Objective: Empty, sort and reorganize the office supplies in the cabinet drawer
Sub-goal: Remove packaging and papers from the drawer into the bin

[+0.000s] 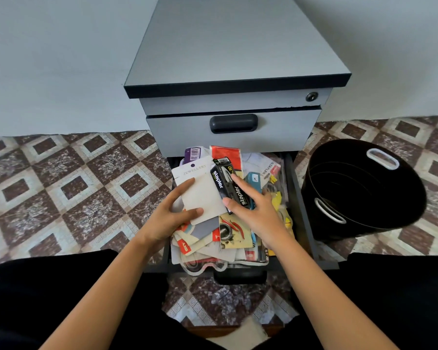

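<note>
Head view: emptying looks barely begun, and the open drawer [297, 198] at frame centre is crammed. The left hand [170, 218] pinches a white card [202, 195]. The right hand [258, 210] rests straight fingers on a stapler pack [225, 183]. Next, probably lift both clear without dragging loose packets.

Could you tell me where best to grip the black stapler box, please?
Probably across its narrow width near the middle, from above: the stapler box lies flat and slanted atop the pile, with the right hand resting on it.
</note>
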The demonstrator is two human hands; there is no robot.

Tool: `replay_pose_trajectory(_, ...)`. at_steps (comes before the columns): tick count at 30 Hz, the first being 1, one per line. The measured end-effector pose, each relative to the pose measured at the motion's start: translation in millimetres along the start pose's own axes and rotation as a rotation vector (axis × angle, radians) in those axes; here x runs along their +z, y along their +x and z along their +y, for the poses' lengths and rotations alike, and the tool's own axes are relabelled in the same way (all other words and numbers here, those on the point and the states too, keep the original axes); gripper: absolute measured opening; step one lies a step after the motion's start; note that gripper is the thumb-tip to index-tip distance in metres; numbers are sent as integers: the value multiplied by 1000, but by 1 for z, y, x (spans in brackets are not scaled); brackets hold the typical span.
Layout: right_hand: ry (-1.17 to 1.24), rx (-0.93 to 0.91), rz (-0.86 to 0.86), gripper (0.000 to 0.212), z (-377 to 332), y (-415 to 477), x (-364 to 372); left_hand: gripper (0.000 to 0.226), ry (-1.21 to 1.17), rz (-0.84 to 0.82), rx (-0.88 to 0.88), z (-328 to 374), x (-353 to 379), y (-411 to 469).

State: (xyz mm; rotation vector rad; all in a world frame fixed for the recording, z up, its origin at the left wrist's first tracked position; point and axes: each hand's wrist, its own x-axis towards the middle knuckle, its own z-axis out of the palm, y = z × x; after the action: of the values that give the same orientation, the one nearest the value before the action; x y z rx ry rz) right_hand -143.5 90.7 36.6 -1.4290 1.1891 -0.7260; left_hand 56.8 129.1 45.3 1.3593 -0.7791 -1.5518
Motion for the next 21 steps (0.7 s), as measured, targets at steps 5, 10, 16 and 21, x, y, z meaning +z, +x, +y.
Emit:
replay_pose_trajectory(5,-10,-11,3,55,-4,0,1,61,4,3,17,2,0,-4)
replay_pose_trajectory(10,-38,-8,50,57,-12,-6,-19,60,7,-43,42,9,16,1)
replay_pose_trajectory(16,-37,-21,148,52,-12,-14,-57,58,15,-130,66,10,53,20)
replay_pose_trajectory(21,-10,-23,243,50,-4,-23,-100,57,53,-210,77,10,96,41)
